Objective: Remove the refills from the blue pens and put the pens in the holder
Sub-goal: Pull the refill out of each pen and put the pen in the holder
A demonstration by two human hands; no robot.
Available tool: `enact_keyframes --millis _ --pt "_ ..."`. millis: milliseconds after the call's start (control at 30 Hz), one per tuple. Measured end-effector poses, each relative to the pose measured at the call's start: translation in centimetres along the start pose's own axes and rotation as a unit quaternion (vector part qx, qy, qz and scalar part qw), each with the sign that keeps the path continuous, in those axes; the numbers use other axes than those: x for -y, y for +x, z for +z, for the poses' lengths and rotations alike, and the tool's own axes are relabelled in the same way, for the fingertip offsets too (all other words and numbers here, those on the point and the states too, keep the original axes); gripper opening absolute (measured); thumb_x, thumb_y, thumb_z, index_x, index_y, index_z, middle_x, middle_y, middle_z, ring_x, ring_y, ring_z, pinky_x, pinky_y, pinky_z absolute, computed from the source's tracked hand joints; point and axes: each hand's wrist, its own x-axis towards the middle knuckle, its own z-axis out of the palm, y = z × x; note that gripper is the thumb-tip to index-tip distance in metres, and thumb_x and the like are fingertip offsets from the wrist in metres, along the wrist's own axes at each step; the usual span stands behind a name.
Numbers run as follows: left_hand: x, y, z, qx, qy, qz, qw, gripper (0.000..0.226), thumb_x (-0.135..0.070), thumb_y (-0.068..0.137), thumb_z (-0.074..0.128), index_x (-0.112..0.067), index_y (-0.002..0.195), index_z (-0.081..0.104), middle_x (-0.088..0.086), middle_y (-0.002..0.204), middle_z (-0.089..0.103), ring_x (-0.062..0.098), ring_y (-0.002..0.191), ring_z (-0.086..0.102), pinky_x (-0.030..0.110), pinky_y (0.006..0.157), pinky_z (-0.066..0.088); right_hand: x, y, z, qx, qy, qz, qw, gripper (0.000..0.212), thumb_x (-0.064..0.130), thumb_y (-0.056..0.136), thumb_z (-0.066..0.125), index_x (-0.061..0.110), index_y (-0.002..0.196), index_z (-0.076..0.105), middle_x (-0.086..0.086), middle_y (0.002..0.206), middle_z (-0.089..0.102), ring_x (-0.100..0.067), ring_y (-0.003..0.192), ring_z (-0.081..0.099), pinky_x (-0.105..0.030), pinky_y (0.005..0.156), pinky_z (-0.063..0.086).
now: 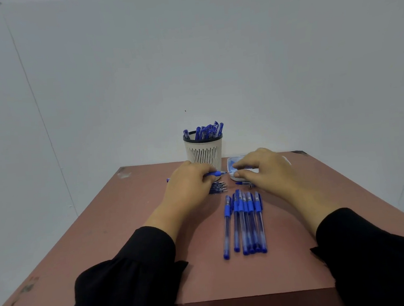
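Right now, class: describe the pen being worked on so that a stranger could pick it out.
Find the slotted cream holder at the table's far edge. Just in front, the left hand grips one pen lying crosswise, tip toward the right hand; the row of pens nearer lies lengthwise, untouched.

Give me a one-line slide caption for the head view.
Left hand holds a blue pen beside the holder; right hand reaches the white tray.

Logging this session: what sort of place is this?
Probably a bare work or recording station, not a lived-in desk: a plain reddish-brown table against a blank grey wall, with only a pen holder and sorted blue pens.
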Motion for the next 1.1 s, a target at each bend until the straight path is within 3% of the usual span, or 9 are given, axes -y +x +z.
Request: enact_keyframes --millis 100,233,367,467,633,733,900,1100 --pt "0.0 0.0 0.2 -0.002 0.001 0.014 1.000 0.021 -0.021 0.090 0.053 -0.027 0.103 0.069 -0.009 0.093 0.067 0.015 0.091 0.048 0.035 0.077 0.043 0.3 0.2 1.1 -0.035 -0.033 -0.083 0.995 0.019 0.026 0.087 0.068 0.017 0.103 0.075 0.001 0.096 0.073 -0.020 0.094 0.059 -0.040 0.081 0.048" --pt "0.1 0.1 0.1 -0.004 -0.012 0.028 1.000 0.020 -0.021 0.090 0.054 -0.026 0.102 0.069 -0.009 0.093 0.068 0.015 0.089 0.047 0.031 0.076 0.040 -0.1 0.5 1.8 -0.047 -0.073 -0.125 0.988 0.015 0.022 0.085 0.068 0.016 0.096 0.076 0.000 0.087 0.073 -0.024 0.082 0.060 -0.041 0.072 0.051" --pt "1.2 0.4 -0.6 -0.026 0.027 0.015 0.999 0.021 -0.023 0.092 0.055 -0.029 0.106 0.069 -0.010 0.098 0.069 0.015 0.092 0.047 0.029 0.078 0.032 -0.6 0.6 1.3 -0.036 -0.084 -0.076 0.993 0.013 0.020 0.090 0.062 0.018 0.095 0.074 0.003 0.092 0.070 -0.020 0.090 0.056 -0.037 0.080 0.046" --pt "2.4 0.5 -1.5 -0.044 0.083 -0.009 0.996 0.022 -0.028 0.094 0.052 -0.033 0.110 0.067 -0.010 0.103 0.068 0.016 0.100 0.047 0.032 0.088 0.028 -1.6 0.8 0.9 -0.007 -0.089 -0.005 0.996 0.016 0.023 0.092 0.057 0.021 0.095 0.073 0.006 0.095 0.067 -0.016 0.095 0.053 -0.032 0.080 0.041" --pt "5.2 0.0 -2.9 -0.131 0.137 -0.083 0.978 0.024 -0.028 0.096 0.048 -0.031 0.109 0.068 -0.005 0.104 0.069 0.023 0.105 0.047 0.037 0.095 0.023 -2.9 1.1 0.2 -0.013 -0.089 0.081 0.993 0.018 0.022 0.092 0.056 0.021 0.097 0.074 0.003 0.099 0.067 -0.019 0.099 0.054 -0.038 0.085 0.044" --pt "5.4 0.2 -3.0 -0.156 0.127 -0.143 0.969 0.027 -0.027 0.098 0.043 -0.030 0.112 0.066 -0.003 0.106 0.068 0.025 0.109 0.044 0.038 0.097 0.022 -2.1 1.5 0.9 0.002 -0.113 0.086 0.990 0.018 0.024 0.091 0.057 0.025 0.096 0.075 0.004 0.099 0.068 -0.020 0.101 0.055 -0.038 0.085 0.044" --pt "4.8 0.3 -2.5 -0.142 0.129 -0.122 0.974 0.027 -0.028 0.099 0.042 -0.030 0.112 0.066 -0.004 0.105 0.068 0.024 0.107 0.045 0.038 0.095 0.022 0.9 2.7 3.1 0.041 -0.130 0.066 0.989 0.016 0.029 0.088 0.060 0.029 0.095 0.075 0.005 0.096 0.070 -0.018 0.096 0.058 -0.029 0.077 0.039" --pt "4.7 0.3 -2.5 -0.134 0.129 -0.128 0.974 0.028 -0.029 0.099 0.041 -0.032 0.114 0.064 -0.006 0.107 0.067 0.022 0.108 0.044 0.037 0.096 0.023 2.1 3.5 4.4 0.096 -0.121 0.069 0.986 0.014 0.030 0.088 0.063 0.030 0.095 0.075 0.005 0.098 0.071 -0.017 0.100 0.060 -0.034 0.094 0.043"
